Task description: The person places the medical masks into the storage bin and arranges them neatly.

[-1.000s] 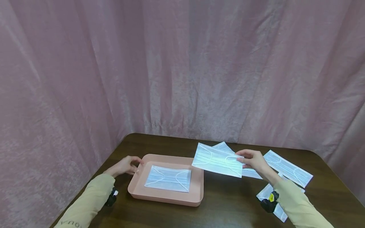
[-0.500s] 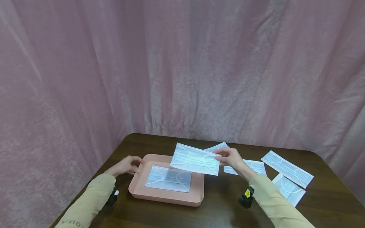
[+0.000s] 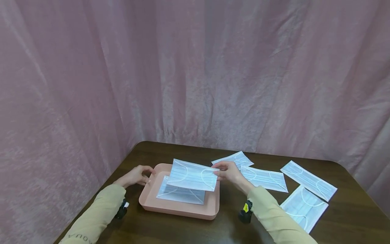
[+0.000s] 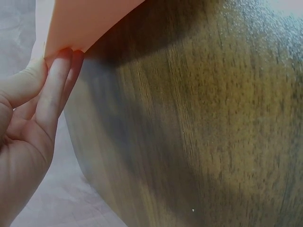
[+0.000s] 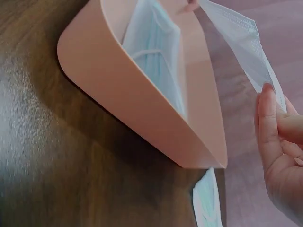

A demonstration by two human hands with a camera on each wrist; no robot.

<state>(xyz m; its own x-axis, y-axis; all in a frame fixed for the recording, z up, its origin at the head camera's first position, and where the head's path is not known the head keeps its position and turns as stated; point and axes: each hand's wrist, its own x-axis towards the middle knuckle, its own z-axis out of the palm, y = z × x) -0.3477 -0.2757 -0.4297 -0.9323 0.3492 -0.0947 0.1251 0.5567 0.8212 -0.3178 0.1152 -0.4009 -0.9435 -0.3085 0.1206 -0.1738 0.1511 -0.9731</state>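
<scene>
Item moved: since a second ago we have carried the held face mask (image 3: 193, 175) leftward from above the table's middle, where it hung clear of the tray; it now hangs above the pink tray (image 3: 213, 206), over the tray's far right part.

Right hand (image 3: 226, 171): we pinch the mask's right short edge between thumb and fingers; the forearm in a tan sleeve runs up from the table's near edge, slanting left. In the right wrist view the fingers (image 5: 268, 124) close on the mask (image 5: 239, 40), which hangs free above the tray (image 5: 142, 99).

Left hand (image 3: 136, 175): we hold the tray's far left corner, fingers curled against its rim. In the left wrist view the fingers (image 4: 52, 90) press the tray's corner (image 4: 85, 21) from the outside, thumb beside them. The forearm lies along the table's left edge.

Tray: near the table's left edge, resting flat on the dark wooden table (image 3: 231, 227). One mask in the tray (image 3: 179, 195) lies flat on its floor, partly under the held one.

Loose masks on the table: one near the far edge (image 3: 233, 158), one just right of the right hand (image 3: 264, 178), one toward the right edge (image 3: 308, 180), one toward the near right corner (image 3: 301, 207).

Backdrop: pink curtain (image 3: 195, 74) behind the table.
</scene>
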